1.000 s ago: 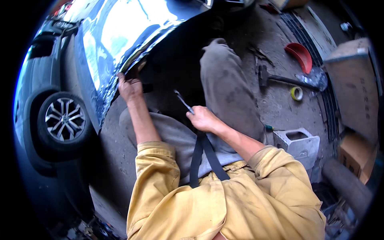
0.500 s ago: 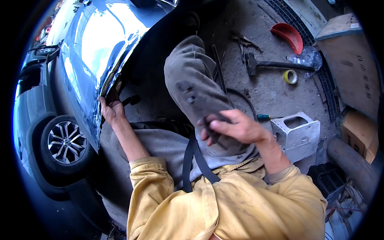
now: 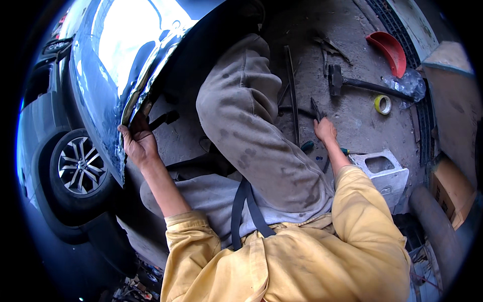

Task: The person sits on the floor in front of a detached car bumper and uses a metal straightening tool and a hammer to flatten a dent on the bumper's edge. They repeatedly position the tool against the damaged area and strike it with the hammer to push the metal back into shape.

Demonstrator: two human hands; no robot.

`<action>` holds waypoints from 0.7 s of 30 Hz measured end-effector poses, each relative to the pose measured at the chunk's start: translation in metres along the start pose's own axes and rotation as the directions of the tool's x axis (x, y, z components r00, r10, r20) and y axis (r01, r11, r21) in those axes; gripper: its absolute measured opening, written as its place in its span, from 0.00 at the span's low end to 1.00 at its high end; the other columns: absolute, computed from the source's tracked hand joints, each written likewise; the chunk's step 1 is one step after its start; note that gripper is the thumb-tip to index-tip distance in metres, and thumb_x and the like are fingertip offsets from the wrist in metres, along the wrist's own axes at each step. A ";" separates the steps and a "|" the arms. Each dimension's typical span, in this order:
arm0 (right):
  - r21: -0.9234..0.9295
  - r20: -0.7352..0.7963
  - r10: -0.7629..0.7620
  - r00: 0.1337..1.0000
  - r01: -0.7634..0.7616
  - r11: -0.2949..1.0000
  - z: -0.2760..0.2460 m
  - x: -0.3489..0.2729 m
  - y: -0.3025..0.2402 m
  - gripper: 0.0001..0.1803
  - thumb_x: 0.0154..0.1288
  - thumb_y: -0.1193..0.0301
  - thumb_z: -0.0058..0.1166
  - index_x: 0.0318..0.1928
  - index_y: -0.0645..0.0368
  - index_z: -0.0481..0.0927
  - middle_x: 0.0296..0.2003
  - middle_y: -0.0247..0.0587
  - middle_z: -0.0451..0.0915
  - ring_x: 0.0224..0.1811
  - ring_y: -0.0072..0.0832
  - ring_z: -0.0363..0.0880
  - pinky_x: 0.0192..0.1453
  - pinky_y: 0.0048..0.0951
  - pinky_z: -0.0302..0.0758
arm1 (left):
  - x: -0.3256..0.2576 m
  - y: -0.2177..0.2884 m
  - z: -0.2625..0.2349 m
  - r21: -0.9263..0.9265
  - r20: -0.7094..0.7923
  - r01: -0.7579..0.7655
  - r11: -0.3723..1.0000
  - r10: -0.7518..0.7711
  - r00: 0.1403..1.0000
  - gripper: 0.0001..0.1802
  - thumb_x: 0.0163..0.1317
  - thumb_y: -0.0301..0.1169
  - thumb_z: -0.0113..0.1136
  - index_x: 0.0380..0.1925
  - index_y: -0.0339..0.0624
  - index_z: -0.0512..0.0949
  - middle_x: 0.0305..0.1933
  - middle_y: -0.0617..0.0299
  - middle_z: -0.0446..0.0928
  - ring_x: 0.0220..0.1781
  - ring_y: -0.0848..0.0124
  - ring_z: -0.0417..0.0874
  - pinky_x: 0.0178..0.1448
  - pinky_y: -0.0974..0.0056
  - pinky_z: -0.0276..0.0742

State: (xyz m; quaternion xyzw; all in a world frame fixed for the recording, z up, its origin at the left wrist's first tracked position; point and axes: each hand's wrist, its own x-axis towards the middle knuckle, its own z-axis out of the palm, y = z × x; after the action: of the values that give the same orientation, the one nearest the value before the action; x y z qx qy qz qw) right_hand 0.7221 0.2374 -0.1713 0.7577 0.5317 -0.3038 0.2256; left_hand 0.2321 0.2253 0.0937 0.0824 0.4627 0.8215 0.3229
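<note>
Showing at right, brown boxes [image 3: 455, 108], insides hidden, left hand [image 3: 140, 146] holding a shiny blue car panel [image 3: 103, 83] by its bumpy edge, right hand [image 3: 326, 130] low by the floor [image 3: 359, 133] at a dark pointy tool [image 3: 316, 107], cannot tell if gripping.

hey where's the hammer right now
In the head view, the hammer lies on the floor at right, beyond the right hand, between the red curved piece and the yellow tape roll.

glare: white burn-out on car panel [image 3: 118, 68] | shadow: deep beneath its edge | floor [image 3: 370, 133]: dim | rim: bowed, black corners
</note>
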 end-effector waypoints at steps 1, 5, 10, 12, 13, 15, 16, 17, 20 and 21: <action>-0.110 -0.037 0.001 0.999 -0.005 0.994 0.019 0.004 -0.012 0.33 0.65 0.53 0.56 0.62 0.63 0.72 0.54 0.55 0.79 0.60 0.48 0.77 0.63 0.54 0.69 | -0.004 0.005 0.003 0.028 0.015 -0.001 1.000 0.000 1.000 0.21 0.72 0.36 0.54 0.56 0.30 0.72 0.60 0.44 0.77 0.64 0.52 0.77 0.72 0.49 0.70; -0.390 -0.299 -0.384 0.873 0.256 0.885 0.051 -0.002 -0.033 0.30 0.57 0.58 0.62 0.59 0.57 0.73 0.51 0.43 0.76 0.56 0.39 0.73 0.55 0.50 0.71 | -0.012 -0.003 0.004 0.041 -0.021 0.032 0.999 -0.031 0.999 0.21 0.72 0.39 0.56 0.57 0.35 0.73 0.60 0.48 0.78 0.63 0.56 0.78 0.69 0.50 0.73; 0.085 -0.077 -0.294 0.953 0.300 0.950 0.113 0.018 -0.070 0.33 0.62 0.65 0.60 0.61 0.66 0.59 0.51 0.65 0.75 0.54 0.57 0.78 0.55 0.52 0.77 | -0.015 -0.003 0.019 0.002 -0.011 0.023 1.000 -0.023 1.000 0.21 0.72 0.40 0.55 0.57 0.38 0.73 0.59 0.52 0.78 0.62 0.58 0.79 0.69 0.49 0.74; 0.290 -0.065 -0.211 0.975 0.221 0.931 0.111 0.025 -0.074 0.30 0.63 0.63 0.58 0.57 0.66 0.59 0.47 0.72 0.77 0.51 0.61 0.79 0.55 0.51 0.76 | -0.020 0.001 0.014 -0.007 -0.010 0.026 1.000 -0.026 1.000 0.20 0.71 0.40 0.56 0.56 0.38 0.72 0.58 0.53 0.78 0.62 0.58 0.79 0.69 0.49 0.75; 0.447 -0.073 -0.139 0.988 0.157 0.881 0.117 0.041 -0.067 0.29 0.64 0.61 0.57 0.55 0.64 0.60 0.45 0.75 0.78 0.50 0.62 0.79 0.57 0.51 0.75 | -0.020 0.001 0.014 0.000 -0.013 0.031 1.000 -0.031 0.999 0.20 0.71 0.40 0.56 0.56 0.38 0.72 0.58 0.53 0.78 0.61 0.58 0.79 0.69 0.49 0.75; 0.474 -0.132 -0.149 0.980 0.194 0.859 0.126 0.064 -0.058 0.26 0.60 0.62 0.60 0.49 0.68 0.68 0.43 0.70 0.81 0.50 0.57 0.81 0.56 0.46 0.75 | -0.019 -0.001 0.018 0.010 0.001 0.047 0.999 -0.047 0.999 0.19 0.71 0.39 0.56 0.55 0.38 0.73 0.57 0.52 0.79 0.61 0.58 0.79 0.69 0.49 0.75; 0.498 -0.184 -0.176 0.967 0.246 0.832 0.127 0.069 -0.053 0.24 0.59 0.63 0.60 0.47 0.69 0.70 0.43 0.68 0.81 0.50 0.55 0.81 0.56 0.45 0.75 | -0.018 0.000 0.018 -0.007 -0.007 0.062 0.998 -0.062 0.998 0.17 0.73 0.38 0.53 0.52 0.38 0.74 0.56 0.50 0.80 0.61 0.57 0.80 0.69 0.49 0.75; 0.520 -0.239 -0.197 0.951 0.296 0.801 0.128 0.075 -0.047 0.22 0.58 0.64 0.59 0.46 0.70 0.73 0.42 0.65 0.82 0.49 0.52 0.82 0.55 0.44 0.75 | -0.016 0.000 0.019 -0.011 0.003 0.074 0.997 -0.074 0.997 0.17 0.73 0.38 0.53 0.52 0.38 0.74 0.56 0.50 0.80 0.61 0.57 0.80 0.69 0.49 0.75; 0.729 -0.159 -0.089 0.983 0.178 0.661 0.101 0.073 -0.035 0.19 0.56 0.66 0.58 0.44 0.67 0.80 0.39 0.58 0.84 0.44 0.42 0.83 0.52 0.39 0.75 | -0.011 0.001 0.016 -0.044 0.022 0.109 0.993 -0.108 0.994 0.17 0.73 0.38 0.53 0.53 0.37 0.74 0.56 0.49 0.80 0.61 0.56 0.80 0.71 0.47 0.73; 0.732 -0.079 -0.046 0.996 0.089 0.676 0.079 0.057 -0.034 0.19 0.56 0.67 0.58 0.45 0.66 0.80 0.38 0.58 0.85 0.44 0.41 0.83 0.52 0.38 0.75 | -0.012 0.003 0.008 -0.058 0.011 0.119 0.991 -0.118 0.993 0.17 0.74 0.37 0.53 0.53 0.36 0.73 0.57 0.48 0.79 0.62 0.55 0.79 0.71 0.47 0.72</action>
State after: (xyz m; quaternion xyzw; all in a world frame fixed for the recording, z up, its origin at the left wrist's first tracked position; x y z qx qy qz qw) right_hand 0.6874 0.2346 -0.2685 0.7724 0.3988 -0.4789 -0.1228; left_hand 0.2436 0.2230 0.1026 0.0483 0.4414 0.8137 0.3751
